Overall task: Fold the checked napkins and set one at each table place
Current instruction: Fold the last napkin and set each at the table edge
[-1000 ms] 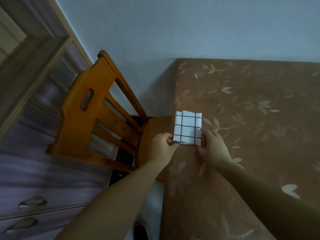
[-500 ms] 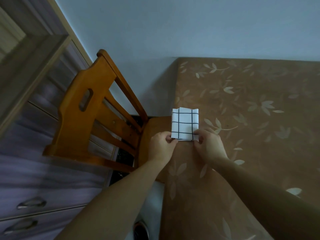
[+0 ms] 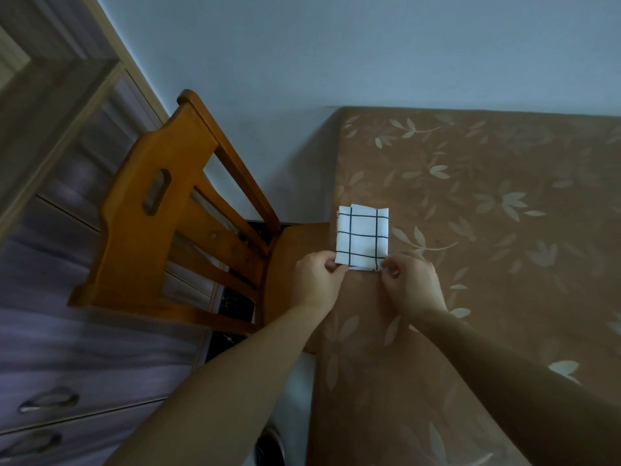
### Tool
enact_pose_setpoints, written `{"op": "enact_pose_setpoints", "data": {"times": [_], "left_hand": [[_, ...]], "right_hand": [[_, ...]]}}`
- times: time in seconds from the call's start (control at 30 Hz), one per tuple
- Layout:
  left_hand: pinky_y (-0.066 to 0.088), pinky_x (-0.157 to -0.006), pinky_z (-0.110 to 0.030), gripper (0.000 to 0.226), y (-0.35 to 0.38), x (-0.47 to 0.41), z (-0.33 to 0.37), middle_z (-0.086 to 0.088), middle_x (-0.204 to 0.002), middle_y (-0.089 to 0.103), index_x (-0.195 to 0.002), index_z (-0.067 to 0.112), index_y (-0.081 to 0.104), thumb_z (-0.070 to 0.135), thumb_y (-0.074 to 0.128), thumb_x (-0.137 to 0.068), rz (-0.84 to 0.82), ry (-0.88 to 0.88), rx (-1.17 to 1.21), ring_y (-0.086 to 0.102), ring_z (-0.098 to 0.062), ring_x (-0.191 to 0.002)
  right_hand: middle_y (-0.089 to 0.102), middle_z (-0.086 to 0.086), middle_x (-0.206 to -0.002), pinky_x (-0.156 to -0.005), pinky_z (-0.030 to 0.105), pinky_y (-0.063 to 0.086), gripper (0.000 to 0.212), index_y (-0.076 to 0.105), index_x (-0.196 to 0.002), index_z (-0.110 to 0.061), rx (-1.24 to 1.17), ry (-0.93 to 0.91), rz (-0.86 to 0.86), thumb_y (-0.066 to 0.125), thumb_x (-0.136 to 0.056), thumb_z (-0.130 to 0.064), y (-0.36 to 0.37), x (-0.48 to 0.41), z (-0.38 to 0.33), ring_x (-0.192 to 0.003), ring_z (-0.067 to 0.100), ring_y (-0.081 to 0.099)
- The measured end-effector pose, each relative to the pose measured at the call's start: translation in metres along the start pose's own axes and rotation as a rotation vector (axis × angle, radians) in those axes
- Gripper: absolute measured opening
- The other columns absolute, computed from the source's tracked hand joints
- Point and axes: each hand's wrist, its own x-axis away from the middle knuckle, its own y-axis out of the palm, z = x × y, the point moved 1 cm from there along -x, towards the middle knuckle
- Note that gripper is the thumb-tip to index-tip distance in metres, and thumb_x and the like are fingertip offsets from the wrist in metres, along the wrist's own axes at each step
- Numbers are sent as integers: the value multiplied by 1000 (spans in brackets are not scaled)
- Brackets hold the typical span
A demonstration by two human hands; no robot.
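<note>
Both hands, left hand and right hand, fingers pinched on a folded white black-checked cloth napkin at the brown leaf-patterned bench's left edge.

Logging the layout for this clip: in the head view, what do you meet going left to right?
Drawer unit → wooden chair → left hand → checked napkin → right hand → leaf-patterned tablecloth.
</note>
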Motion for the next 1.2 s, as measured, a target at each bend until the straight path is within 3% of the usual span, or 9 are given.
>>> {"op": "enact_pose_setpoints", "data": {"times": [0.13, 0.27, 0.43, 0.57, 0.67, 0.77, 0.97, 1.07, 1.2], "left_hand": [[40, -56, -17, 10, 0, 5, 0, 6, -77, 65, -83, 14, 72, 24, 73, -85, 4, 4, -7, 58, -9, -71], [48, -61, -18, 11, -1, 7, -4, 2, -84, 71, -90, 15, 75, 24, 72, -85, 5, 21, -1, 62, -10, -75], [47, -62, -16, 13, -5, 4, -4, 2, -89, 73, -95, 15, 76, 23, 72, -86, 2, 11, 13, 64, -8, -78], [52, -64, -22, 15, -6, 1, -1, 4, -84, 72, -93, 16, 74, 28, 74, -84, -18, 7, 43, 63, -7, -73], [48, -64, -13, 29, -6, 5, 1, 4, -89, 72, -106, 16, 71, 35, 73, -84, 12, 36, 70, 62, -5, -73], [44, -68, -9, 36, -6, 3, -2, -2, -97, 73, -120, 11, 67, 30, 68, -89, 53, 5, 66, 60, -4, -82], [43, -64, -10, 28, -12, 3, 3, -3, -92, 72, -112, 10, 70, 27, 67, -90, 19, -8, 37, 61, -8, -80], [47, -72, -15, 36, -24, 7, 7, 0, -97, 69, -120, 13, 65, 32, 67, -90, 14, -22, 3, 63, -11, -89], [46, -89, -22, 41, -50, 20, 30, 2, -124, 61, -130, 21, 58, 36, 62, -93, -37, 53, -121, 55, -15, -116]], "right_hand": [[65, 5, -93, -70, 34, 50, 11, 72, -80, -5, -13, 2, -9, 61, -80, -2, -1, 1, 1, -76, 24, 60], [65, 4, -93, -69, 30, 47, 11, 71, -79, -6, -37, 0, -18, 61, -81, -1, 2, 4, 0, -76, 22, 59], [64, 4, -95, -67, 28, 42, 11, 72, -84, -6, -36, -1, -29, 61, -83, -4, 5, 5, -4, -78, 22, 59], [61, 2, -103, -69, 30, 46, 20, 69, -104, -11, -1, 14, -29, 59, -86, -12, 1, 4, -6, -84, 24, 61], [56, 0, -120, -78, 33, 50, 38, 60, -126, -16, 42, -5, -57, 58, -88, -19, -2, 4, -8, -94, 23, 60], [57, 1, -121, -79, 33, 50, 39, 60, -129, -15, 60, -5, -58, 57, -90, -22, -2, 3, -7, -95, 22, 60], [58, 2, -121, -78, 33, 50, 38, 61, -127, -14, 48, 18, -68, 57, -90, -24, -5, 3, -10, -97, 24, 61], [57, 0, -128, -79, 36, 52, 36, 62, -124, -20, 35, 31, -54, 57, -89, -27, -18, 6, -12, -100, 26, 63], [51, 1, -136, -87, 38, 49, 45, 53, -133, -26, 86, 32, -67, 56, -88, -32, -47, 9, -20, -110, 28, 60]]}}
